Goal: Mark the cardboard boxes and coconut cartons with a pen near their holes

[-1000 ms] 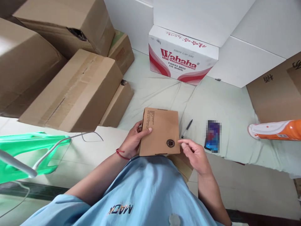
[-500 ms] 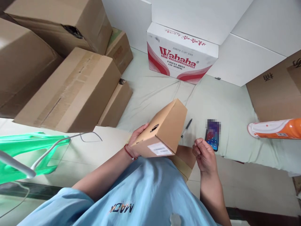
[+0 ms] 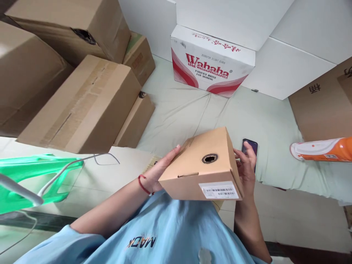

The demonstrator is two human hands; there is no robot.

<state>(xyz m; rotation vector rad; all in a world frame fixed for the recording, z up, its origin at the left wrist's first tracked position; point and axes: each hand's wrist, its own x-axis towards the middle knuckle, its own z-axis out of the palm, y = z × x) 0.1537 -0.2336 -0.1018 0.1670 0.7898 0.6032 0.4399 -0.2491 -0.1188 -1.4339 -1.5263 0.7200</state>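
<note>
A small brown cardboard box (image 3: 192, 157) with a round hole in its top and a white barcode label (image 3: 219, 190) on its near side is held in front of the blue shirt. My left hand (image 3: 162, 167) grips its left side, thumb along the upper edge, other fingers hidden beneath. At the box's right side is my right hand (image 3: 246, 161), its fingers bent and spread, some partly hidden behind the box; whether it grips the box is unclear. A phone (image 3: 251, 146) lies just beyond that hand, partly covered by it.
Large cardboard boxes (image 3: 82, 102) stand at the left, above a green plastic stool (image 3: 41, 159) with a white cable. A Wahaha carton (image 3: 213, 68) stands against the back wall. An orange and white bottle (image 3: 321, 149) lies on the right of the cloth-covered surface (image 3: 176, 106).
The small box has turned and shifted right and nearer, showing its top hole and label more fully. My right hand has opened and come to its right side. The pen is now out of sight.
</note>
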